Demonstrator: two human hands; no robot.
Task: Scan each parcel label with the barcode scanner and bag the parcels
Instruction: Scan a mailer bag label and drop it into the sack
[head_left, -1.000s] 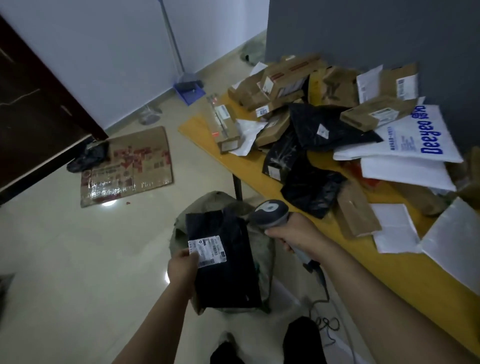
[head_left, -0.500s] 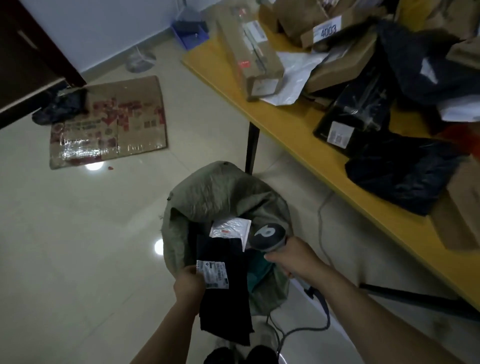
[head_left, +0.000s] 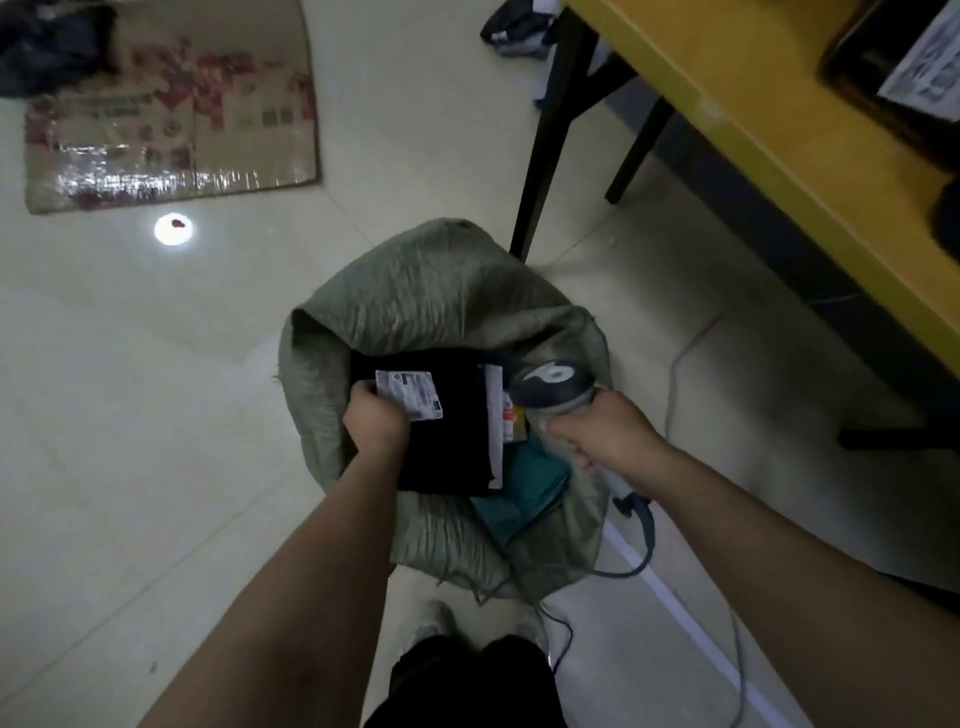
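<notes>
Head view: left hand (head_left: 375, 421) grips black parcel (head_left: 447, 421) over sack (head_left: 415, 291).

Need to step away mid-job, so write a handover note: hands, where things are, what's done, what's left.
Left hand grips the black parcel in the mouth of the green sack.
Right hand holds the barcode scanner just above the sack.
Done: other parcels already lie inside.
Left: release this one, then scan and bag the labelled parcel on the yellow table.
</notes>
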